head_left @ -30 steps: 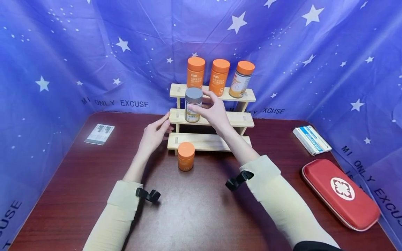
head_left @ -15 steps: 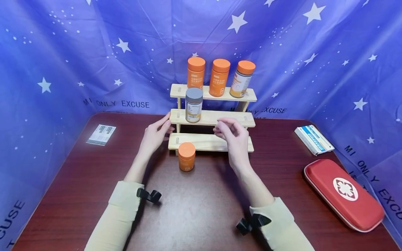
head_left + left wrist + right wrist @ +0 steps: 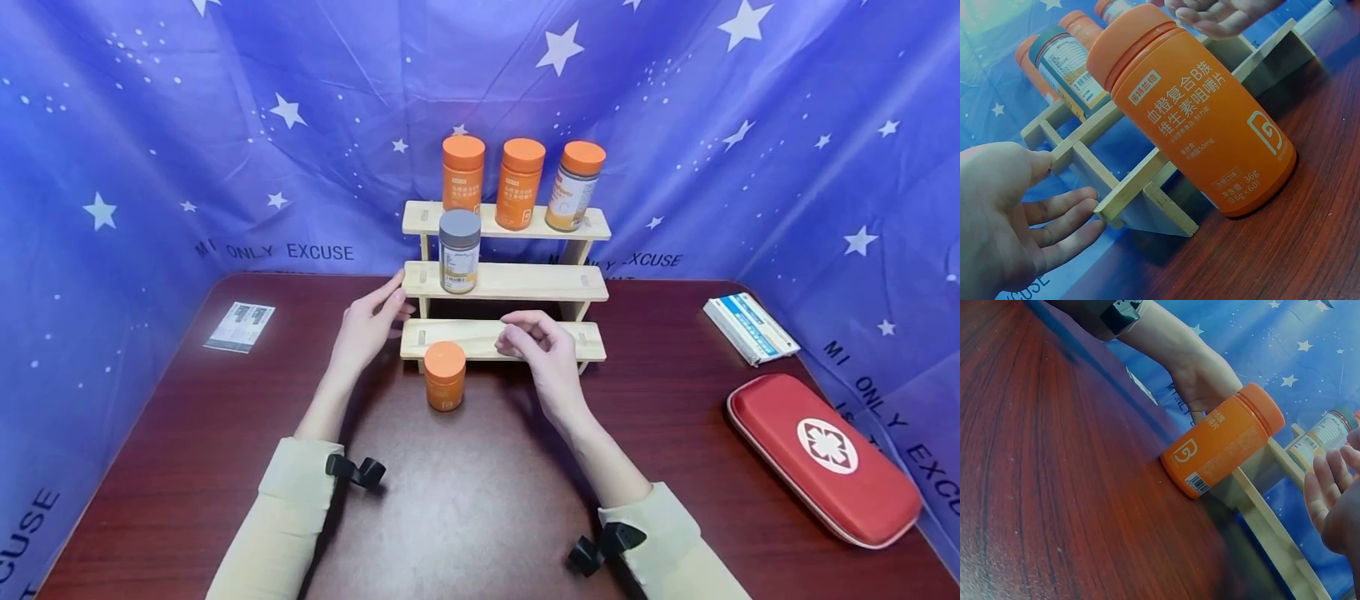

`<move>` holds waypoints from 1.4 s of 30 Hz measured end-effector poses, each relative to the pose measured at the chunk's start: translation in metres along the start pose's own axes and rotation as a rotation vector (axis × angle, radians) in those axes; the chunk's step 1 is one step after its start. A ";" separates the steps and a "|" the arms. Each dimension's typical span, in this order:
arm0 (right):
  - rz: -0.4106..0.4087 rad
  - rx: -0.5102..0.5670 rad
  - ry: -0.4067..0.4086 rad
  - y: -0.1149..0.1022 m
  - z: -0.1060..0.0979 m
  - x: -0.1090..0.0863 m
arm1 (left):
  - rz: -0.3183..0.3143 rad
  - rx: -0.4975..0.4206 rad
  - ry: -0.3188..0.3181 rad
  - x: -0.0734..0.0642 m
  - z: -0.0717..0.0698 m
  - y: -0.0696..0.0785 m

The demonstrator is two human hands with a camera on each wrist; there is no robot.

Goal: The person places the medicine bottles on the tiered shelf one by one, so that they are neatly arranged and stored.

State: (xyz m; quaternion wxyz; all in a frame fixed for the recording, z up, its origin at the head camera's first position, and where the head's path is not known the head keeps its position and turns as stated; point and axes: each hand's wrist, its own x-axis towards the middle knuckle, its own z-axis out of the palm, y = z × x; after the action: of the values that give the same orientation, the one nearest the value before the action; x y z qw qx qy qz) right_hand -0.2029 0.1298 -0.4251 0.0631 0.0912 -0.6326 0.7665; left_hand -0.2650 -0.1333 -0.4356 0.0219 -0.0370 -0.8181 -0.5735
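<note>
A three-tier wooden display rack stands on the table. My left hand holds the left end of its middle tier with thumb and index finger, the other fingers loose by the lower tier. Over the bottom tier's front, my right hand hangs with loosely curled fingers and nothing in them. A grey-capped supplement bottle is upright on the middle tier's left part. In front of the rack, an orange supplement bottle stands on the table between my hands.
On the top tier are two orange bottles and an orange-capped bottle with a white label. To the right lie a red zip case and a blue-white box. A printed packet lies at the left.
My right hand has let go of the grey-capped bottle on the middle tier and moved down and toward me, then slightly left. My left hand has kept its place at the rack.
</note>
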 end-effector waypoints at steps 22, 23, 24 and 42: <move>0.048 -0.253 -0.304 0.022 0.013 -0.007 | 0.001 -0.012 -0.007 0.002 0.000 0.000; 0.048 -0.256 -0.315 0.023 0.014 -0.008 | 0.001 -0.010 -0.008 0.002 0.000 0.000; 0.049 -0.259 -0.322 0.024 0.014 -0.009 | 0.000 -0.010 -0.008 0.002 0.000 0.000; 0.027 -0.335 -0.330 0.034 0.031 -0.017 | 0.008 -0.006 0.000 0.000 0.001 0.000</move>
State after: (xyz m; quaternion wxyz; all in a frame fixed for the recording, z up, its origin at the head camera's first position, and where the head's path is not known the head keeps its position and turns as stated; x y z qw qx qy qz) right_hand -0.1919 0.0930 -0.4553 -0.0370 0.1951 -0.7539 0.6262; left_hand -0.2648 -0.1328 -0.4358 0.0238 -0.0403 -0.8162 -0.5758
